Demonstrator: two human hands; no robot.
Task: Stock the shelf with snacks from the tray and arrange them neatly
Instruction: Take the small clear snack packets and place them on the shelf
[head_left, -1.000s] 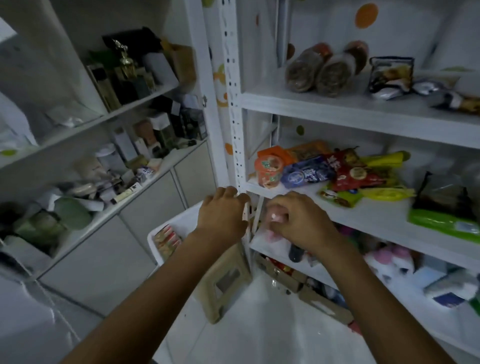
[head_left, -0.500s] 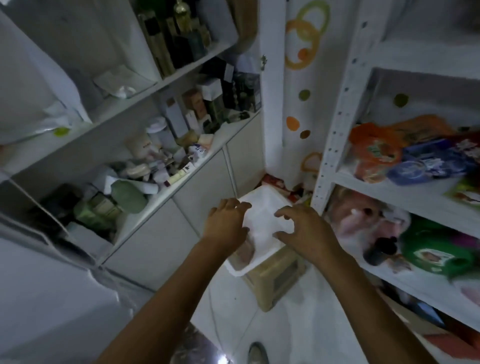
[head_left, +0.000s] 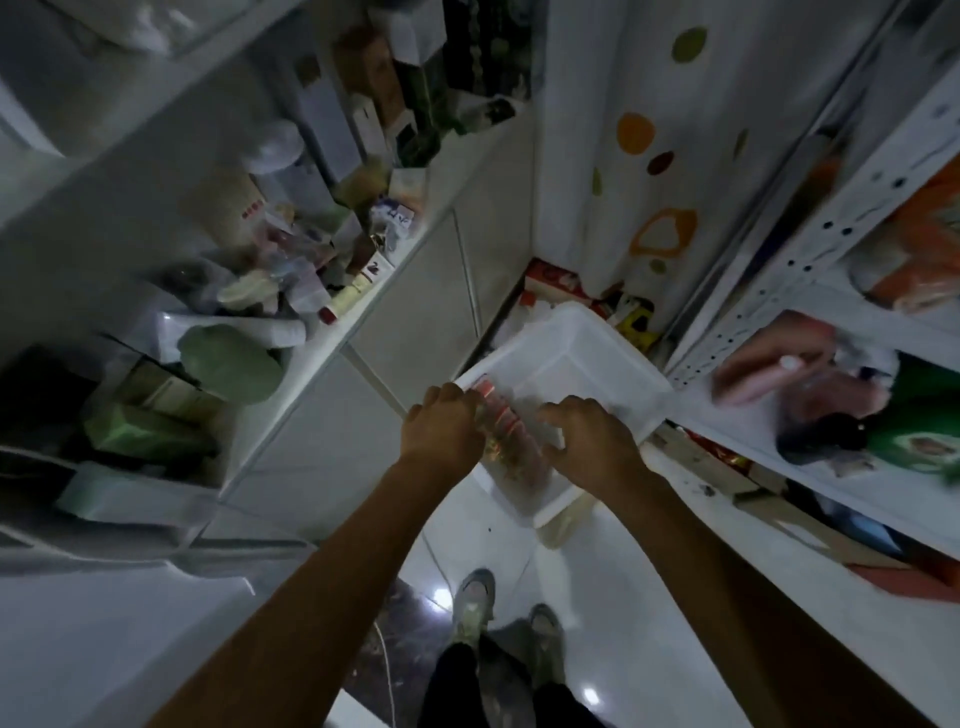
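A white plastic tray (head_left: 587, 325) rests on a beige stool (head_left: 567, 526) beside the white metal shelf (head_left: 810, 470). A small stack of red-patterned snack packets (head_left: 503, 422) lies in the tray's near left corner. My left hand (head_left: 441, 428) curls its fingers over the left side of the stack at the tray's rim. At the right side of the stack, my right hand (head_left: 592, 441) reaches into the tray with bent fingers; blur hides whether it grips. The rest of the tray looks bare.
The shelf on the right holds pink packs (head_left: 769, 364), a green pack (head_left: 919, 436) and orange packs (head_left: 924, 249). A cluttered white cabinet counter (head_left: 291, 291) runs along the left. Boxes sit on the floor behind the tray (head_left: 556, 280). My shoes (head_left: 472, 603) stand on shiny tiles.
The view has tilted further down. Both hands have dropped from the shelf's edge to the tray, and now close in on the snack packets at its near end.
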